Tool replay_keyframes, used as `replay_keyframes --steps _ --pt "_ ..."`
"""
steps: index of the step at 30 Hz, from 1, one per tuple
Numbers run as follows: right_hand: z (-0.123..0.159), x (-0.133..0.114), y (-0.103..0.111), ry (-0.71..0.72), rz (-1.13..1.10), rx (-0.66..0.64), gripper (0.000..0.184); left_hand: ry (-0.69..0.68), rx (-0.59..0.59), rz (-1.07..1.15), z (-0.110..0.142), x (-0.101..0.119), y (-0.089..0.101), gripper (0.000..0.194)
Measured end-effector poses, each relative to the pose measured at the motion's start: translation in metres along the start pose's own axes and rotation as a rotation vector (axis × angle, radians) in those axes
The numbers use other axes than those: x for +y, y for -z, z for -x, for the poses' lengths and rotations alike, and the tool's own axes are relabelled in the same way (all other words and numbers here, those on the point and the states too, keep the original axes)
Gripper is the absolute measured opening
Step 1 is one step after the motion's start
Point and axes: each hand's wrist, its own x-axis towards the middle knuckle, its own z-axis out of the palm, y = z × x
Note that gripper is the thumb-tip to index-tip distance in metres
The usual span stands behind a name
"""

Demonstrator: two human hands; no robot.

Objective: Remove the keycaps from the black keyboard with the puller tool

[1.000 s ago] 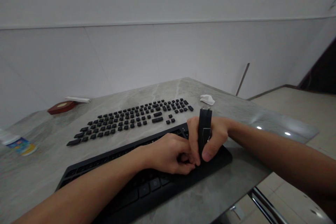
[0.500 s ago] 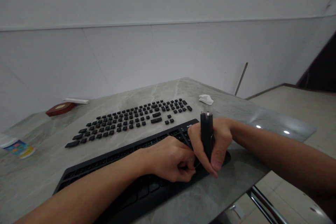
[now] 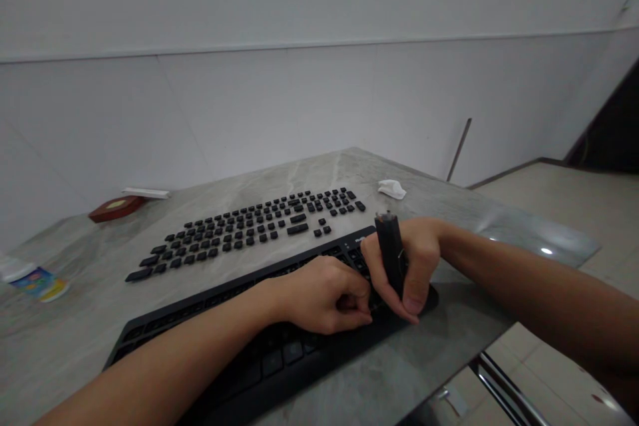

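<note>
A black keyboard (image 3: 344, 348) with many of its keycaps off lies at a slant on the table under both hands. My left hand (image 3: 329, 296) rests over its right half, fingers curled and the thumb and forefinger pinched together. Whatever may be in that pinch is hidden. Close beside it, my right hand (image 3: 422, 259) grips a thick black pen-like tool (image 3: 391, 249) with small metal parts at its upper end. The tool's lower end is hidden by my fingers, over the keyboard's right part. Beyond the keyboard, loose black keycaps (image 3: 298, 229) lie in keyboard-like rows.
A crumpled white tissue (image 3: 392, 189) lies behind my right hand. At the left are a bottle with a colourful label (image 3: 40, 283), a red-brown object (image 3: 116, 208) and a white strip (image 3: 146, 193). The grey marble-patterned table (image 3: 399, 373) ends at the front right.
My right hand has shifted slightly upward in view, and the black tool now leans more to the left. My left hand has risen a little too, its fingers still curled.
</note>
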Motion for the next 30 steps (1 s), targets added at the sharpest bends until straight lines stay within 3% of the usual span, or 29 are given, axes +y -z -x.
replay_keyframes --steps 6,12,24,30 --pt "0.003 -0.002 0.0 -0.078 -0.006 -0.018 0.025 0.077 -0.018 0.078 -0.001 0.001 0.001 0.003" --pt "0.008 -0.001 0.004 -0.174 -0.013 0.007 0.027 0.142 -0.055 0.08 -0.003 0.004 0.002 0.007" --pt "-0.002 -0.002 -0.004 -0.063 0.013 0.012 0.026 0.102 -0.055 0.06 -0.005 0.005 0.004 0.011" --pt "-0.001 0.001 -0.005 -0.122 0.037 0.042 0.035 0.123 -0.022 0.127 -0.005 0.002 0.006 0.005"
